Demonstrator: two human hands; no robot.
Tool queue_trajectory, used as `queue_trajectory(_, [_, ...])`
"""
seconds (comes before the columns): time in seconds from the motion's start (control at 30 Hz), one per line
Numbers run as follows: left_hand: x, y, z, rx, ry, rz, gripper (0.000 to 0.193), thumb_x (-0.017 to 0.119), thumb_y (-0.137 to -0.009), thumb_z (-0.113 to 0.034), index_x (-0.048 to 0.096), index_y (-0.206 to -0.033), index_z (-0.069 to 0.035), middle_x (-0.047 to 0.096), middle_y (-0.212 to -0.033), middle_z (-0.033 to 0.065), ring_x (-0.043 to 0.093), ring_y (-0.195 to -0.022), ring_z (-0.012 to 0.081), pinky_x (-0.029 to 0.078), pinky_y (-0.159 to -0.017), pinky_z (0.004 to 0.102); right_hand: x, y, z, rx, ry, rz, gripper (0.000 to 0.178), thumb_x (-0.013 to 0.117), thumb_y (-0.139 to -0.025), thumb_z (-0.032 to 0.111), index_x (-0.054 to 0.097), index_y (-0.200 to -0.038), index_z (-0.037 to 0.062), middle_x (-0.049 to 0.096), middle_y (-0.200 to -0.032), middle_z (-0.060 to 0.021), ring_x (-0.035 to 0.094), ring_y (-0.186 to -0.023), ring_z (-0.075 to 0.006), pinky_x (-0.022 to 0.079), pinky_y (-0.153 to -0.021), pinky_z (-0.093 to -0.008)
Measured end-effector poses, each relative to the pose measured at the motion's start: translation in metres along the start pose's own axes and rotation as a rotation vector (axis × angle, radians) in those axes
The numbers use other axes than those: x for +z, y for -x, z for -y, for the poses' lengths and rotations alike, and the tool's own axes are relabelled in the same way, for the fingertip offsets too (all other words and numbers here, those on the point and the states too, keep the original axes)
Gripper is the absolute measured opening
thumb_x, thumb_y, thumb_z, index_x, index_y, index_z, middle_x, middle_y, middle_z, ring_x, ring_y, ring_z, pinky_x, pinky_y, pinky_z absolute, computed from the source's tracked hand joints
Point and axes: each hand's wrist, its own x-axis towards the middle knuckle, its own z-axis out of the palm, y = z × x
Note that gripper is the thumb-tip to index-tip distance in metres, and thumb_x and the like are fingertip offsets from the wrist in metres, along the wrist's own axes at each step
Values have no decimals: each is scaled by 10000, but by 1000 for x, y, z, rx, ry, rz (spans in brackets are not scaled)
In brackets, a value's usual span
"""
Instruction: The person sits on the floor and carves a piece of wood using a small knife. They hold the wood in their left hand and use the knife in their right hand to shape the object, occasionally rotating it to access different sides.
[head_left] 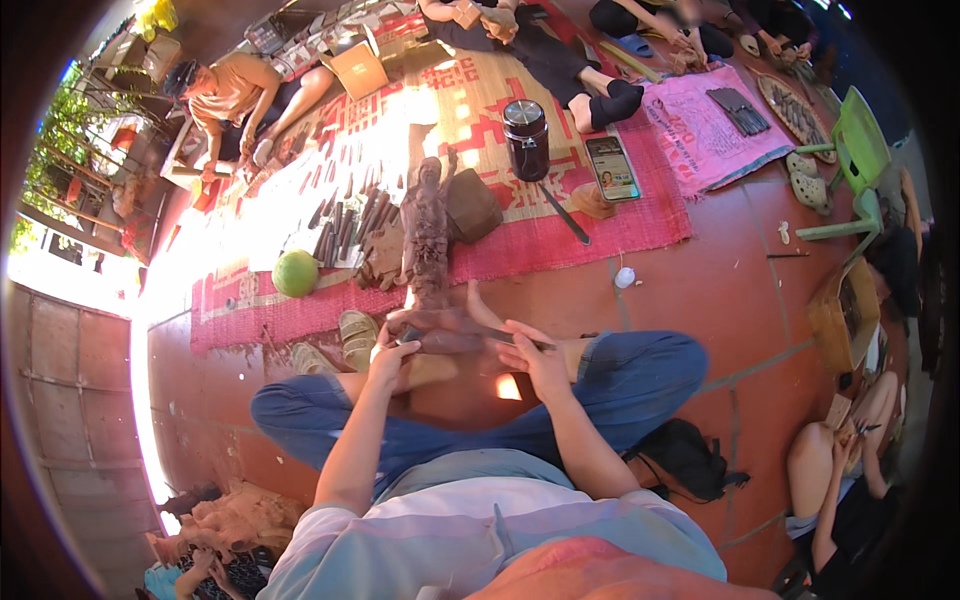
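Observation:
In front of my crossed legs stands a carved reddish-brown wooden statue (426, 235), a figure with one raised arm. Its wide base (445, 335) lies between my hands. My left hand (386, 366) is closed on the left end of this base, its thumb by a small dark patch. Against the right side, the fingers of my right hand (537, 362) close on a long thin dark tool (500, 336), whose exact kind I cannot make out. Beyond the statue are a brown wood block (473, 206) and several carving tools (342, 228) spread on the mat.
A green round fruit (295, 273), a dark flask (526, 150), a phone (613, 168) and a knife (566, 214) lie on the red patterned mat (640, 225). A black bag (690, 458) rests by my right knee. Several people sit around; a green chair (862, 150) stands right.

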Motion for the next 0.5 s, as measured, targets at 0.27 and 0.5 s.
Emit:
queue_trajectory(0.27, [18,-3,-14,16,-23,-8,632,665,-693,95,423,-1257,-57,592,-930,62,597,-835,152,480,-715,263,3,-43,-5,-194,415,202,234,588,-900,52,621,-1115,-34,648,-1035,-80,613,-917,-127,501,-780,-234])
queue_trajectory(0.5, [1,-8,-4,-8,15,10,669,659,-773,26,348,-1352,-97,565,-1009,69,589,-892,157,495,-762,270,26,-66,-18,-437,756,233,196,625,-842,37,659,-1036,39,652,-907,-78,612,-831,-142,477,-742,-257])
